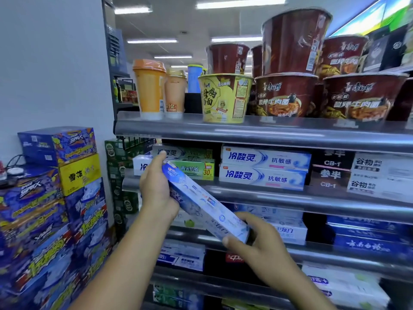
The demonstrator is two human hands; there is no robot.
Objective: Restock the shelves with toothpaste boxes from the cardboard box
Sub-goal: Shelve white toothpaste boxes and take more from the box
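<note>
A long blue-and-white toothpaste box (202,203) slants in front of the shelves, its upper end to the left. My left hand (156,189) grips that upper end, forefinger stretched up toward the stacked boxes behind. My right hand (257,239) pinches the lower right end between thumb and fingers. Behind the box, a grey metal shelf (290,194) carries green toothpaste boxes (194,168) and white-and-blue toothpaste boxes (264,167). The cardboard box is out of view.
The top shelf (245,132) holds instant noodle cups (225,98) and orange drink cups (149,88). Lower shelves (312,251) carry more toothpaste boxes. Stacked blue beverage cartons (51,211) stand at the left against a white wall. Green cartons (121,175) stand beside the shelf end.
</note>
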